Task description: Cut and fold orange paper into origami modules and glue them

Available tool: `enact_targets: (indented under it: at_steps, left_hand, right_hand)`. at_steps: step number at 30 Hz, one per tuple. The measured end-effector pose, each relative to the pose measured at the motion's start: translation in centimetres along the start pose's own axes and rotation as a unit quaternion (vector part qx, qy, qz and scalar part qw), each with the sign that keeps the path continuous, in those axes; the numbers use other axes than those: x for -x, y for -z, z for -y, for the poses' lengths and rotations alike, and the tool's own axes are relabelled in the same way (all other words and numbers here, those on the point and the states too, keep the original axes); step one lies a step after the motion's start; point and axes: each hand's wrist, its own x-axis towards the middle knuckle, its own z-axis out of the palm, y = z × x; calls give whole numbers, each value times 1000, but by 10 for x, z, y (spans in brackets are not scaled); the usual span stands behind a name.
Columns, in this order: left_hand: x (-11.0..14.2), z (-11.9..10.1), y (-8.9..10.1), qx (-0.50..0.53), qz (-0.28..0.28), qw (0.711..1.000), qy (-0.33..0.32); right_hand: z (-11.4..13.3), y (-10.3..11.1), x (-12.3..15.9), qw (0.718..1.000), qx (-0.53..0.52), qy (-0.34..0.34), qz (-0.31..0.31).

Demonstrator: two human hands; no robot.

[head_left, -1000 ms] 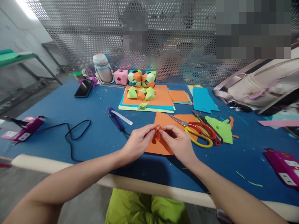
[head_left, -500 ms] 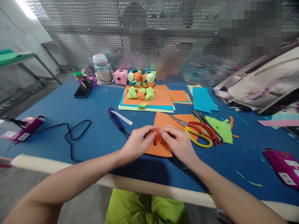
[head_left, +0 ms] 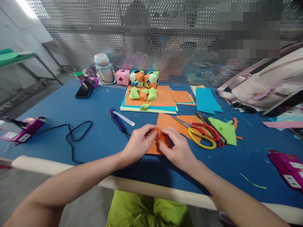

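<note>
Pinching folded orange paper (head_left: 159, 134) in the head view, nipped its left part between thumb and fingers of the left hand (head_left: 138, 143) and held its right part in the loosely bent thumb and fingers of the right hand (head_left: 181, 148). Had the paper between both hands. Saw red-and-yellow-handled scissors (head_left: 191, 126) just right of the right hand, partly over an orange sheet (head_left: 165, 119); saw a blue glue gun (head_left: 117, 121) beyond the left hand, to its left.
</note>
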Motion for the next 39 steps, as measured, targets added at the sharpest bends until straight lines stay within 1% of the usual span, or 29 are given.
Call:
enact_targets:
  at_steps: [3,9,14,19,22,26,29,31,34,39]
  left_hand:
    - [0,0,-1,-9,-3,1000,-2]
    - [-1,1,-2,-22,-5,1000,-9]
    - [-1,0,-2,-25,3,1000,2]
    - [-2,0,1,-4,20,1000,17]
    - [-5,-1,5,10,35,999,40]
    - [-9,-3,11,63,83,989,105]
    - [-11,-3,13,82,96,982,138]
    - [-12,-3,14,95,96,980,149]
    - [-13,-3,14,115,100,975,159]
    - [-13,-6,16,123,103,976,150]
  right_hand:
    - [-2,-1,1,1000,-3,8,-11]
    - [-2,0,0,1000,5,13,-15]
    - [1,3,-2,1000,-2,-12,-2]
    - [-2,6,-3,999,-21,-32,7]
    - [-5,5,-4,999,-32,-33,7]
    - [-7,5,-4,999,-41,-35,4]
    - [-7,5,-4,998,-58,-35,15]
    - [-8,6,-4,997,-71,-22,26]
    - [-11,9,-4,997,-70,23,37]
    - [-16,13,-3,993,-48,99,52]
